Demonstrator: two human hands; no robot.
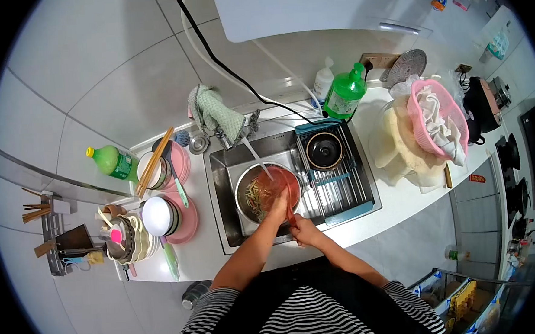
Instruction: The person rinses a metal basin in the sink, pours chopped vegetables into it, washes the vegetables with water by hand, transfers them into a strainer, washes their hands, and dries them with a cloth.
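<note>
My left hand (278,206) reaches over the near side of a metal bowl (239,196) in the sink, against a translucent red plastic bag (290,183). Most of its fingers are hidden in or behind the bag, so their closure does not show. My right hand (306,231) is closed around the gathered lower end of the same bag, just outside the bowl's rim. Water runs from the cloth-draped faucet (229,136) into the bowl. Greenish-yellow strips of food (254,198) lie in the bowl's left half.
A drying rack (353,190) with a black bowl (324,151) covers the sink's right side. Stacked dishes (158,216) and a green bottle (111,162) stand left. A green pump bottle (345,93) stands behind; a pink basket (421,122) sits right. A black cable (229,70) hangs above.
</note>
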